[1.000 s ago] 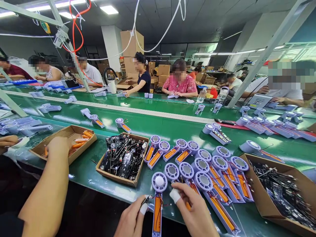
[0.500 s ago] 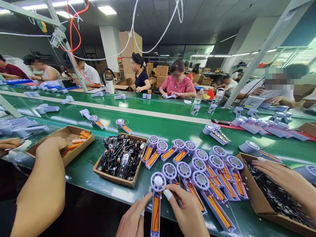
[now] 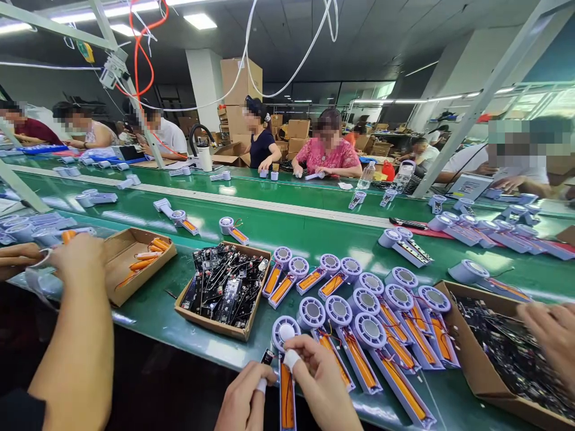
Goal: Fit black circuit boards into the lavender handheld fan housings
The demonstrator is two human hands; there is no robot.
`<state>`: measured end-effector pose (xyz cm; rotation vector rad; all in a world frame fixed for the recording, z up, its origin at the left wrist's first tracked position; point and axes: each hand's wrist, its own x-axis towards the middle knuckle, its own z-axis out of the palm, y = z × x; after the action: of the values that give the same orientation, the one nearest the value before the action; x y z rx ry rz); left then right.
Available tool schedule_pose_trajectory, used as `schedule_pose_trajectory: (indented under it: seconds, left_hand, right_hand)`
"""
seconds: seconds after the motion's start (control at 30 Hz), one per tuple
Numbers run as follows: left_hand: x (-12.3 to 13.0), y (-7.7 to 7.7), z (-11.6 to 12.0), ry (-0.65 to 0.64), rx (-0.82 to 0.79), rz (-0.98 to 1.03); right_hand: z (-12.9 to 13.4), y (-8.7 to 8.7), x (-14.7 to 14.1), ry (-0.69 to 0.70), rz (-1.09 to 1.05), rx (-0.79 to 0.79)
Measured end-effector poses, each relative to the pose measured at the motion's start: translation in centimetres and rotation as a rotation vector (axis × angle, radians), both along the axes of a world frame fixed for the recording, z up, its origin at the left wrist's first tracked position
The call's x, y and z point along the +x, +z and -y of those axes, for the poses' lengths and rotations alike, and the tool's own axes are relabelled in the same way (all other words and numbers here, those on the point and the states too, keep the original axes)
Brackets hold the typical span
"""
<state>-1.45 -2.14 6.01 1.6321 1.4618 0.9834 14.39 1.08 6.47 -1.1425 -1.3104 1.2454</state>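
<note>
At 6 o'clock, a small circuit board (image 3: 268,357) is pinched by the left hand (image 3: 245,398), while a lilac handheld fan body (image 3: 287,389) is clamped by the right hand (image 3: 318,377), just apart.

Lower end of the handheld fan (image 3: 287,398) cut off by the bottom edge, its head partly hidden behind the right hand (image 3: 320,380), small black board (image 3: 268,357) left of the fan too small to read, circuit boards (image 3: 512,359) in the carton (image 3: 462,335) right of the fan too tiny to tell apart
</note>
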Motion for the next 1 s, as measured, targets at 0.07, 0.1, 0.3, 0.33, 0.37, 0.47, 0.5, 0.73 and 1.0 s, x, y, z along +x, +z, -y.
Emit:
schedule_pose_trajectory:
  seconds: [0.07, 0.1, 0.3, 0.33, 0.37, 0.47, 0.5, 0.73, 1.0]
  left_hand:
    - [0.2, 0.0, -0.1, 0.016, -0.015, 0.044]
    - [0.3, 0.0, -0.1, 0.026, -0.023, 0.069]
    - [0.5, 0.5, 0.0, 0.139, -0.077, 0.161]
    - [0.5, 0.7, 0.0, 0.151, -0.072, 0.167]
    - [0.5, 0.9, 0.0, 0.145, -0.07, 0.169]
    - [0.4, 1.8, -0.5, 0.034, -0.084, 0.147]
    - [0.4, 2.0, -0.6, -0.008, -0.094, 0.139]
    - [1.0, 0.9, -0.4, 0.083, -0.232, 0.268]
    - [0.9, -1.3, 0.8, 0.18, -0.184, 0.264]
  right_hand:
    - [0.3, 0.3, 0.1, 0.039, 0.096, 0.167]
    - [0.4, 0.4, 0.2, 0.076, 0.125, 0.226]
    - [0.5, -0.1, 0.8, 0.178, 0.313, 0.33]
    - [0.5, -0.3, 0.8, 0.157, 0.347, 0.341]
    - [0.6, -0.4, 0.8, 0.14, 0.375, 0.35]
    - [0.9, -0.3, 0.6, 0.145, 0.451, 0.376]
    - [1.0, -0.1, 0.6, 0.171, 0.481, 0.39]
    - [1.1, -0.7, 0.6, 0.181, 0.624, 0.572]
    - [0.8, -0.6, 0.2, -0.034, 0.692, 0.596]
